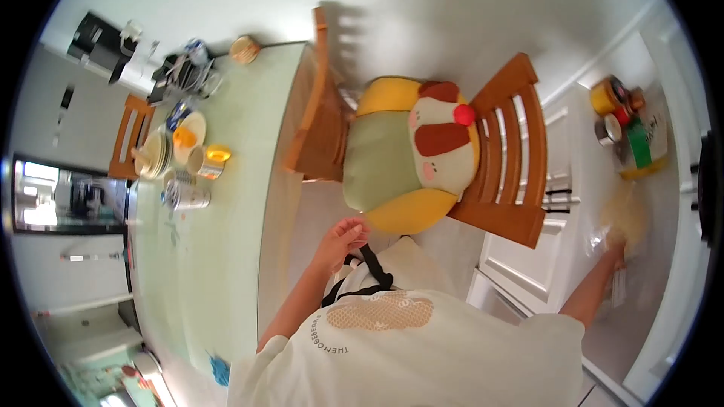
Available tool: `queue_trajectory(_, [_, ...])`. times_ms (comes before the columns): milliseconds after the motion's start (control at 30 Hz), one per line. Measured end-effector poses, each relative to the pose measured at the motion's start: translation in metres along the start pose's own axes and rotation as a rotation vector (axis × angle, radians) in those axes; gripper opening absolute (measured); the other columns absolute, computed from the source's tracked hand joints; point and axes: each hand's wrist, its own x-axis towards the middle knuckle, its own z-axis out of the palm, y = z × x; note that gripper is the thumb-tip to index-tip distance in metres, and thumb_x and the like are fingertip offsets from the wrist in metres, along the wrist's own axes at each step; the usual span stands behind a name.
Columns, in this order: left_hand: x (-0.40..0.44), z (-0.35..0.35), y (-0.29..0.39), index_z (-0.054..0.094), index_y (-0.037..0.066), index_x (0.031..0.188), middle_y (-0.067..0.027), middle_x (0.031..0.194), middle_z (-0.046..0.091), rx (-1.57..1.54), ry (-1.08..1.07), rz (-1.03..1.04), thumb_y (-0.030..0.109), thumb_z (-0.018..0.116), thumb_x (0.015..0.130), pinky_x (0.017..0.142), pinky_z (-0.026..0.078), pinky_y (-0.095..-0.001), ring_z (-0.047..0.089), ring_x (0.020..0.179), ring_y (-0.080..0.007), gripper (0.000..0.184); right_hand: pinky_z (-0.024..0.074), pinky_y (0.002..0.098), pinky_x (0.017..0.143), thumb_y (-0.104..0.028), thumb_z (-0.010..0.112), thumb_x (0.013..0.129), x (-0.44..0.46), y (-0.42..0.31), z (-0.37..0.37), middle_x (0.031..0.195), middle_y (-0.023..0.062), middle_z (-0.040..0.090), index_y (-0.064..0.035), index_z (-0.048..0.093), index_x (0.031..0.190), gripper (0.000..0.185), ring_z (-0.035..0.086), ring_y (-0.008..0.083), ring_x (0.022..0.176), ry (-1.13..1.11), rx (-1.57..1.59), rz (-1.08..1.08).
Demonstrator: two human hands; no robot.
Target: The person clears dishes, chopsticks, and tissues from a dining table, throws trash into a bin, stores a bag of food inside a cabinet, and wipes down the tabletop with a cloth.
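My right hand, smeared by motion, reaches into a white compartment at the right. Its fingers close on a blurred, pale yellow plastic bag whose contents I cannot make out. In front of my body, my left hand hangs with curled fingers and nothing visible in them. Just beyond it is a green and yellow cushion with a dog face and red nose, lying on a wooden chair. A black strap dangles close to the left hand.
A pale green table stands at the left with stacked plates, a can and a yellow-handled cup. Jars and a green-labelled package share the right compartment. White cabinet doors stand beside the chair.
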Motion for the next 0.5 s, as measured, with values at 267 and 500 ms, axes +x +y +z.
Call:
queue_trajectory(267, [-0.031,-0.082,-0.021,0.055,0.008,0.108,-0.0039,0.097,0.062,-0.160,0.119,0.094,0.017,0.055,0.091,0.071,0.047,-0.0239,0.057,0.080,-0.0093,0.019,0.0376,0.0387,0.094,-0.035,0.074,0.073,-0.217,-0.066,0.004,0.120,0.0191,0.049,0.0008,0.041,0.125,0.071,0.049,0.0346,0.107,0.123,-0.239,-1.148])
queue_trajectory(500, [-0.077,-0.154,-0.030,0.055,0.007,0.109,-0.0049,0.096,0.063,-0.238,0.266,0.160,0.017,0.054,0.091,0.072,0.047,-0.0239,0.058,0.080,-0.0112,0.020,0.0371,0.0340,0.098,-0.015,0.064,0.084,-0.593,-0.089,-0.028,0.126,0.0147,0.045,0.0011,0.038,0.129,0.054,0.046,0.0221,0.116,-1.120,0.278,-0.914])
